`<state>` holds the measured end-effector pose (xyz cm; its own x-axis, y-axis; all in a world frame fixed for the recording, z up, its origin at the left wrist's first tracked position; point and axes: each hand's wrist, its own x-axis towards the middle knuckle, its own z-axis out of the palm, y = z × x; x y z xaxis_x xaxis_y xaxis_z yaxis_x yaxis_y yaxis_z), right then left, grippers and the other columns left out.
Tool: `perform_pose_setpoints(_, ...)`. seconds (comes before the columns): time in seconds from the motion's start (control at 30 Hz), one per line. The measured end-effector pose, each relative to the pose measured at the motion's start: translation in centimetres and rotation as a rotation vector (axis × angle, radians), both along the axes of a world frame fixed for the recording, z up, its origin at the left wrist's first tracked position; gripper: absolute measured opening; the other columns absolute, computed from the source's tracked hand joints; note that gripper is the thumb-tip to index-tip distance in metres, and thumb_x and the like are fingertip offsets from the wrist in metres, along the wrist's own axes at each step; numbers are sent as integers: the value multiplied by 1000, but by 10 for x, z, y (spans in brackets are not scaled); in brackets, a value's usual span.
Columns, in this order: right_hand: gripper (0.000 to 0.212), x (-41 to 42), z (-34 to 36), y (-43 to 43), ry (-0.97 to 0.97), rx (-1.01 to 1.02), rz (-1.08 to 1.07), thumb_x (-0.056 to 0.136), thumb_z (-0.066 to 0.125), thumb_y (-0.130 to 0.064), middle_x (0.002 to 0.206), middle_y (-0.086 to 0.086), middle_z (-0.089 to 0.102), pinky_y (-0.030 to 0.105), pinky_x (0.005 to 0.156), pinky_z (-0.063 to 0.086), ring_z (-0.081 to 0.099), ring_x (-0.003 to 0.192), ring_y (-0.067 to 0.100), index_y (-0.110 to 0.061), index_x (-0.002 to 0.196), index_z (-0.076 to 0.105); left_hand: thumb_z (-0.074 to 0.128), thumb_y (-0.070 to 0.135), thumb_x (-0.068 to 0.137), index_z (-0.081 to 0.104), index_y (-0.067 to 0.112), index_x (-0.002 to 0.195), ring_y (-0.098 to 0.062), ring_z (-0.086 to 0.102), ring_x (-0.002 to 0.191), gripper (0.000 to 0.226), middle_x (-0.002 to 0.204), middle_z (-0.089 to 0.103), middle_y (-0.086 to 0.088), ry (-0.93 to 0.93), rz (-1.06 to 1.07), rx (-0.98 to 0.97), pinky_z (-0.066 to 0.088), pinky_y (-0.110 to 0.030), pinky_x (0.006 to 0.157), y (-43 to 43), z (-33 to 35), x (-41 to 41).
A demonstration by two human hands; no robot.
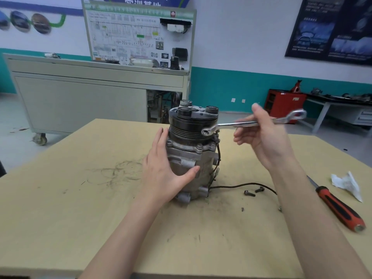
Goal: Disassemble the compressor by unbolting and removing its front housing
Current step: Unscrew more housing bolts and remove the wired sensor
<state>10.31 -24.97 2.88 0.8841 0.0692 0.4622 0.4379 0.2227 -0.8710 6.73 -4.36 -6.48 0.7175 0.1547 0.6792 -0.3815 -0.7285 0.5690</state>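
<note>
The grey compressor (pixel 193 150) stands upright in the middle of the table, its black pulley (pixel 191 121) on top. A flange with bolts (pixel 199 147) runs below the pulley. My left hand (pixel 163 170) lies against the compressor's left side, fingers straight and thumb on the front of the body. My right hand (pixel 263 137) holds a silver ring wrench (pixel 253 123) by its shaft. The wrench's near ring sits beside the pulley's right side, above a flange bolt. Two loose bolts (pixel 253 191) lie on the table to the right of the compressor, near its black wire (pixel 241 186).
A red-and-black screwdriver (pixel 338 208) and a crumpled white tissue (pixel 346 183) lie at the table's right. The wooden table (pixel 80 198) carries dirt and scratch marks on the left. A grey wheeled cabinet (pixel 80 97) with a display board stands behind.
</note>
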Motion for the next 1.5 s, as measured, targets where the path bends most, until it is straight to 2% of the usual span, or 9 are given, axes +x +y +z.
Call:
perform_pose_setpoints(0.2,39,-74,2,26,-561,-520,-449,89,52,-32,54,5,63,36,49,51,60,49,22,-4,70,71,56,72,64,15,19,153,-23,39,139,111,156,31,-3,-3,2,-20,36,-56,106,0,0,0)
perform_pose_setpoints(0.27,37,-82,-6,34,-739,-671,-589,91,52,-23,51,3,58,26,48,42,52,47,17,-1,65,68,57,72,64,14,21,153,-22,39,138,111,155,33,-2,-3,-5,-27,37,-56,105,0,0,0)
perform_pose_setpoints(0.47,32,-81,-23,47,-836,-706,-665,90,52,-19,53,3,54,30,47,38,48,47,18,-3,64,65,58,72,63,9,23,154,-19,34,142,114,158,27,0,22,-42,-22,35,-53,108,2,2,-2)
perform_pose_setpoints(0.8,18,-84,-28,48,-665,-754,-574,82,59,-7,54,-4,50,19,48,34,44,50,12,-7,65,62,64,65,66,3,34,147,-17,32,142,106,159,24,1,25,-44,-11,30,-52,110,1,3,-4)
perform_pose_setpoints(1.0,33,-29,-14,-3,-115,-301,87,91,44,9,65,9,69,25,57,55,67,59,20,-8,81,71,63,62,66,4,35,145,-17,28,144,102,161,18,2,7,-35,2,30,-52,112,2,3,-3)
perform_pose_setpoints(1.17,10,41,-8,-15,124,-253,436,78,69,-17,62,7,68,21,52,52,65,55,16,-13,75,77,50,74,65,-4,38,145,-12,20,145,103,162,12,6,15,-45,8,26,-50,115,2,1,-2)
perform_pose_setpoints(1.33,39,69,-21,-6,210,-169,549,46,93,-38,58,6,68,18,49,52,64,50,12,-11,69,76,50,76,66,-9,43,144,-6,14,145,103,162,8,11,16,-50,5,24,-50,117,4,-2,0)
perform_pose_setpoints(1.43,27,60,-17,-6,184,-60,485,61,85,-36,56,4,67,17,48,51,63,50,10,-10,66,76,51,76,66,-8,42,146,-6,15,145,105,162,9,11,22,-51,6,25,-50,116,5,-3,-1)
perform_pose_setpoints(1.5,37,47,-5,-9,143,-18,364,89,55,-25,53,1,66,16,47,49,61,48,9,-11,62,76,50,76,67,-3,39,150,-6,15,145,106,162,9,10,30,-48,11,25,-50,116,5,-2,-2)
